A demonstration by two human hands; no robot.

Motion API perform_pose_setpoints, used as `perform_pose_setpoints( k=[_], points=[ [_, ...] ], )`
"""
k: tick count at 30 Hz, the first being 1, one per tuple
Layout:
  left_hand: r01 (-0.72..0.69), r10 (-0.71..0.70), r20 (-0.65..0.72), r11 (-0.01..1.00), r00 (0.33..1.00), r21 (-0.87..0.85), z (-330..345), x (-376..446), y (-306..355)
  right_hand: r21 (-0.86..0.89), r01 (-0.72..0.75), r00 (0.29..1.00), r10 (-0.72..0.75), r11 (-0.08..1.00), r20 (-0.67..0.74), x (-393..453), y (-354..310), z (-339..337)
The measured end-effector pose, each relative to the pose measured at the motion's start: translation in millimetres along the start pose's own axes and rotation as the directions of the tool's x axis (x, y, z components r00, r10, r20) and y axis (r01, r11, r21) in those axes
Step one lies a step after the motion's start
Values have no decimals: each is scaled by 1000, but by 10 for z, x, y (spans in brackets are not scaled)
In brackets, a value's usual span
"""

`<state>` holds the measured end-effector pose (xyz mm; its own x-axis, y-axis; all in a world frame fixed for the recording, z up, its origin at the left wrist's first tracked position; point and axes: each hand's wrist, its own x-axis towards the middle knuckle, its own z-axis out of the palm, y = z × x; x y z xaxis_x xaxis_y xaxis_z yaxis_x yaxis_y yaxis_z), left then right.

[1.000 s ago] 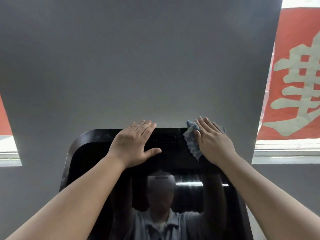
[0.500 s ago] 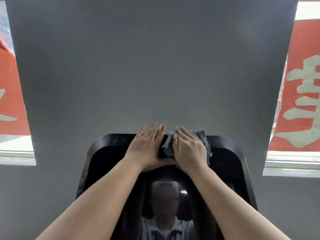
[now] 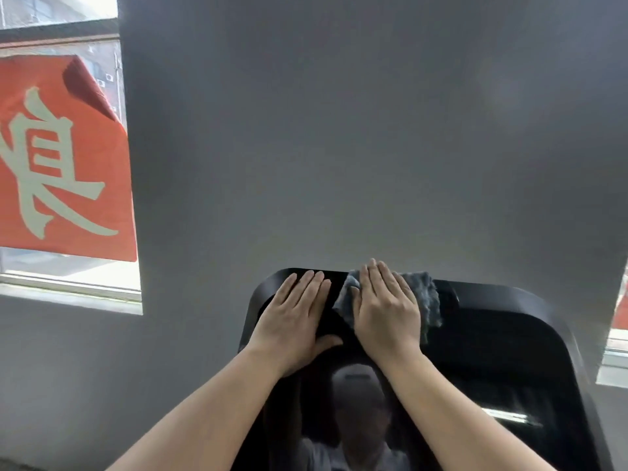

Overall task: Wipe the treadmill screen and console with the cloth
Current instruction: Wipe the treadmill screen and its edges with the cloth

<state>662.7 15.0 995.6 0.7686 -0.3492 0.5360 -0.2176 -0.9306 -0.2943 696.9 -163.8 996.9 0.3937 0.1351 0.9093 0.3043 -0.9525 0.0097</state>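
The treadmill's black glossy screen (image 3: 482, 362) fills the lower middle and right, its rounded top edge against a grey wall. My right hand (image 3: 385, 309) lies flat on a blue-grey cloth (image 3: 429, 299), pressing it against the upper part of the screen near the top edge. The cloth shows to the left and right of the fingers. My left hand (image 3: 297, 316) rests flat, fingers together, on the screen's upper left, right beside the cloth, holding nothing. The lower screen reflects a person and both arms.
A grey wall panel (image 3: 339, 147) stands directly behind the screen. A window with a red banner bearing a pale character (image 3: 64, 161) is at the left. Another window sill (image 3: 615, 355) shows at the right edge.
My right hand has slid the cloth leftward along the top of the screen, from the right side to next to my left hand. The view has shifted rightward.
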Motion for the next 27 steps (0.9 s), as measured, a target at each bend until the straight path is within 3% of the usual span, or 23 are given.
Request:
perform_pose_setpoints(
  k=[3,6,10,13,18,22,24,27],
  points=[
    [15,-15,23,1000,1000,-7,-16,-85,-46,55,104,994,-106,993,31,84,-141,67],
    [8,-9,64,1000,998,12,-52,-118,-37,-36,204,979,-203,978,30,10,413,-54],
    [25,-25,149,1000,988,2,-85,-132,-52,-200,-21,997,7,980,-71,-182,925,-234],
    [13,-11,197,1000,980,-5,-112,-134,-57,-131,-217,975,207,967,-86,-119,533,-121],
    [13,0,175,997,985,-78,-73,-119,-56,52,-64,997,62,997,43,1,-312,98],
    [19,-2,176,996,984,-91,-136,-133,-55,-45,195,962,-182,980,206,-9,79,-72],
    [26,-10,147,993,989,-112,-179,-195,-46,-119,157,957,-121,980,263,-43,354,-194],
    [38,-48,-41,974,998,-225,-184,-298,81,-166,59,936,4,984,353,-61,412,-354]
  ],
)
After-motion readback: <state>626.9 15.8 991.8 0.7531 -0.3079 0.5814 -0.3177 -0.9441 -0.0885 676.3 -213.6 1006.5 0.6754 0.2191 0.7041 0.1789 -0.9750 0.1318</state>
